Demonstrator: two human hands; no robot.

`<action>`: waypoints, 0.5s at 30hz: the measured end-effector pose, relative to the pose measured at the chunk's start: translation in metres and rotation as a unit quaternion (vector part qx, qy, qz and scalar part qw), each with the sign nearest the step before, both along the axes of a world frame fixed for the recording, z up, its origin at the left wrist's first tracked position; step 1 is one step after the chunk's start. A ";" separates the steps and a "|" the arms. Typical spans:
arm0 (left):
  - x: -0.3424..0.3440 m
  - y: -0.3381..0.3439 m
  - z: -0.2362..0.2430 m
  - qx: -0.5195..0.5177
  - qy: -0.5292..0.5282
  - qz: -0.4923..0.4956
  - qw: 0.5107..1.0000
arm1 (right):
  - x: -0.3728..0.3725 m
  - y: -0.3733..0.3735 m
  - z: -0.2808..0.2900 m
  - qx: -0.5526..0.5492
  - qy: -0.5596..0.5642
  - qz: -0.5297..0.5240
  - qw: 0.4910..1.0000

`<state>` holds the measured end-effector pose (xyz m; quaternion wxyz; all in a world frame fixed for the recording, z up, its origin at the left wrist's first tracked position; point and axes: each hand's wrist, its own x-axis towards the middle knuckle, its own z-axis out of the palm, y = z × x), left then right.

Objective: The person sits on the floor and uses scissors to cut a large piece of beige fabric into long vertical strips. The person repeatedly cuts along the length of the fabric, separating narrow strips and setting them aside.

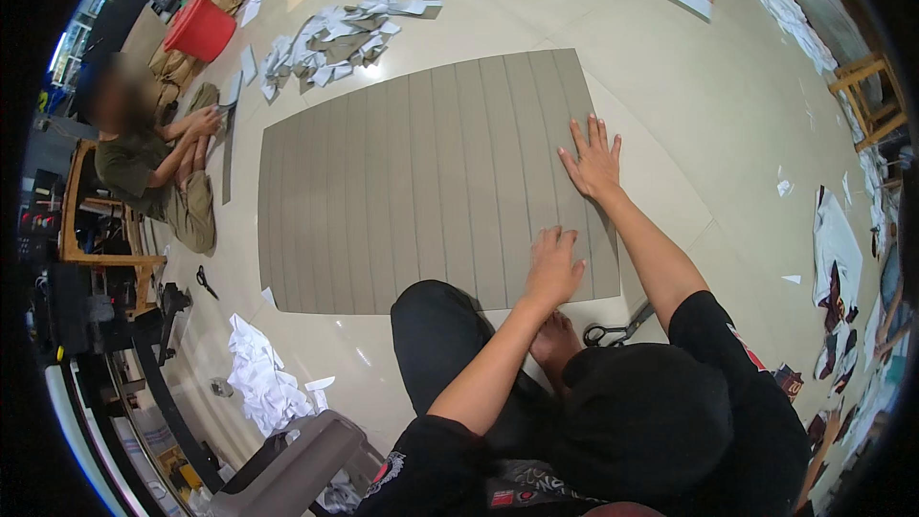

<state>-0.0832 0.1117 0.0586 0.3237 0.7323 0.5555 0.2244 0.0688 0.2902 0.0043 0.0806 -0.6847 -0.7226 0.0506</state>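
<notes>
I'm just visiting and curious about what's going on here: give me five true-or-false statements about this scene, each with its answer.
1. The right hand lies on the striped grey-brown sheet with its fingers spread. True.
2. The left hand is gripping the scissors. False: the left hand is at the sheet, and the nearby black-handled scissors lie on the floor.
3. A red bucket is at the upper left. True.
4. The other person at the left is standing. False: that person is seated.
5. The big heap of scraps covers the sheet's middle. False: the heap lies on the floor beyond its far edge.
</notes>
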 end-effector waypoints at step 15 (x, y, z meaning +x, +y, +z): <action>-0.109 0.030 0.064 -0.150 -0.059 0.017 0.987 | 0.146 -0.031 0.015 -0.021 -0.056 -0.126 0.990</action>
